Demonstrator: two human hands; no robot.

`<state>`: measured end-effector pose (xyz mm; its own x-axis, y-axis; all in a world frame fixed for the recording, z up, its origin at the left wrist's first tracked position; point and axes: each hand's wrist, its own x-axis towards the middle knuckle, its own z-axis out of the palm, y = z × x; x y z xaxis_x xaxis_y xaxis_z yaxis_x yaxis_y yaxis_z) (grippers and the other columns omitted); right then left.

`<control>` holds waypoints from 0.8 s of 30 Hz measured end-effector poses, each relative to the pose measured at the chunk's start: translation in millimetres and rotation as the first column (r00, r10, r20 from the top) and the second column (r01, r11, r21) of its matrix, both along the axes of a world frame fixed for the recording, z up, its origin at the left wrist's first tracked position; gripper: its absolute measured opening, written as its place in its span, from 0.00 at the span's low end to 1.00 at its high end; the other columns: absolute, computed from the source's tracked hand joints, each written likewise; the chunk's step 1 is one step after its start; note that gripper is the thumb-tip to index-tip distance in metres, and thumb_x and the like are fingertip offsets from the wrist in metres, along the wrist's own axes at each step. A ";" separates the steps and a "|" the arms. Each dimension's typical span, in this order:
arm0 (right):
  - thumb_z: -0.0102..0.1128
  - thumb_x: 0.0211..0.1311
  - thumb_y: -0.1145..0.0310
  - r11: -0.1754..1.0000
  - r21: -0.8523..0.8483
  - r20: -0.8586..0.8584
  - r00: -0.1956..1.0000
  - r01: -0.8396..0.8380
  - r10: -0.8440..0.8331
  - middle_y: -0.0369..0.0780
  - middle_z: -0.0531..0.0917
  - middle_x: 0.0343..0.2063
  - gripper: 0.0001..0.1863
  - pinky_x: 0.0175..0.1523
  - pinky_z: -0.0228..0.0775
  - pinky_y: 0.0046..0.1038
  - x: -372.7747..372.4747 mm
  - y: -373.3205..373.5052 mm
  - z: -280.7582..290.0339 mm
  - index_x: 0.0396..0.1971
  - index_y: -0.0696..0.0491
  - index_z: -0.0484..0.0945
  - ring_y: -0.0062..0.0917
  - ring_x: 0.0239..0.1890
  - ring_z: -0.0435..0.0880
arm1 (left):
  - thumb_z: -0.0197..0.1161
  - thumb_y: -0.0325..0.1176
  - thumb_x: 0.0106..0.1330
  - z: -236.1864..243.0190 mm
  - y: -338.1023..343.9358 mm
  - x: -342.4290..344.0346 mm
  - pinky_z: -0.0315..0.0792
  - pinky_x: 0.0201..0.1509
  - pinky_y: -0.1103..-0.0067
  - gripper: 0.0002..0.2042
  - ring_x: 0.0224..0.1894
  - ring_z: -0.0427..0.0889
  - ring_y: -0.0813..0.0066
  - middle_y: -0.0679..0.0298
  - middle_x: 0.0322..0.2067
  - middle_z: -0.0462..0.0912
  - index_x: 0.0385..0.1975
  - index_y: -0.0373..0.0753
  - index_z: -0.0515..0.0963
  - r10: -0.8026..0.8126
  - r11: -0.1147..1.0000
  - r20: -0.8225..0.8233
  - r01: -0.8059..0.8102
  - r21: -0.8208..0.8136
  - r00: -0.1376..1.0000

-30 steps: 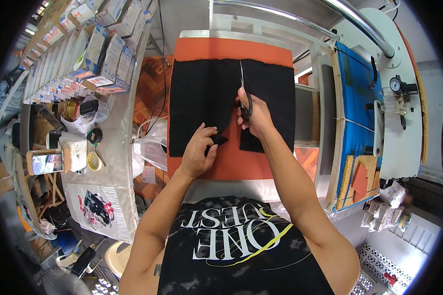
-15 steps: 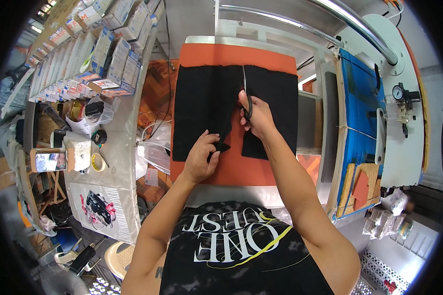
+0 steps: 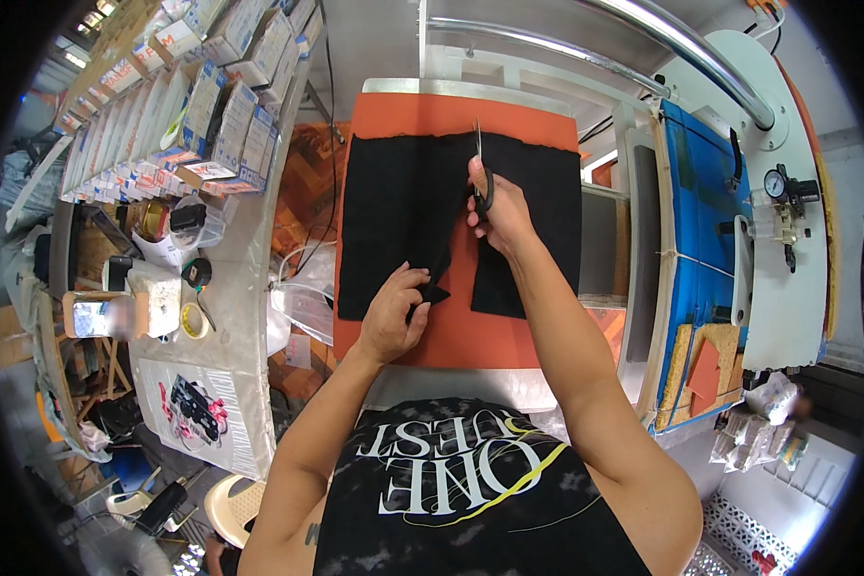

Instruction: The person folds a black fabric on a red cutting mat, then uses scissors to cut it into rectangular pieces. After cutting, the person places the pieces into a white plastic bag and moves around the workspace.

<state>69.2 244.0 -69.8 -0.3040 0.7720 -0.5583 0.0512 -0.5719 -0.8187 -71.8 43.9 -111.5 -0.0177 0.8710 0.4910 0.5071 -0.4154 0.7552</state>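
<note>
A black cloth (image 3: 394, 202) lies flat on an orange pad (image 3: 461, 115). From its near edge a cut runs away from me, spreading into a wedge where orange shows through. In my right hand (image 3: 501, 213) is a pair of scissors (image 3: 479, 144) with dark handles, fingers closed in the loops. Their blades point away from me, and the tips reach past the cloth's far edge. My left hand (image 3: 394, 312) pinches the cut edge of the left part near its lower corner, where a small flap is folded up.
A table (image 3: 235, 317) on the left bears stacked boxes (image 3: 206, 115), a tape roll (image 3: 193, 321) and a printed sheet (image 3: 190, 408). To the right stands a machine with a blue-covered panel (image 3: 696, 192) and a pressure gauge (image 3: 776, 182). Metal bars (image 3: 547, 50) run behind the pad.
The scissors and my right hand have moved a little farther away from me, so the tips now stick out beyond the cloth's far edge. My left hand keeps its pinch.
</note>
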 end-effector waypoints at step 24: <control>0.61 0.63 0.34 1.000 0.007 -0.063 0.998 -0.006 0.006 0.31 0.74 0.21 0.29 0.20 0.64 0.21 -7.5 18.1 -4.9 0.37 0.48 0.74 0.16 0.18 0.74 | 0.54 0.27 0.72 16.1 -21.1 2.0 0.71 0.56 0.69 0.04 0.48 0.78 0.56 0.44 0.50 0.77 0.38 0.34 0.68 0.311 0.950 0.227 -0.296 -0.100 0.923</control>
<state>61.6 262.1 -74.7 -0.3430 0.7738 -0.5325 0.0029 -0.5660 -0.8244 -69.8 22.8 -95.4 -0.3950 0.8342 0.3847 0.4046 -0.2180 0.8881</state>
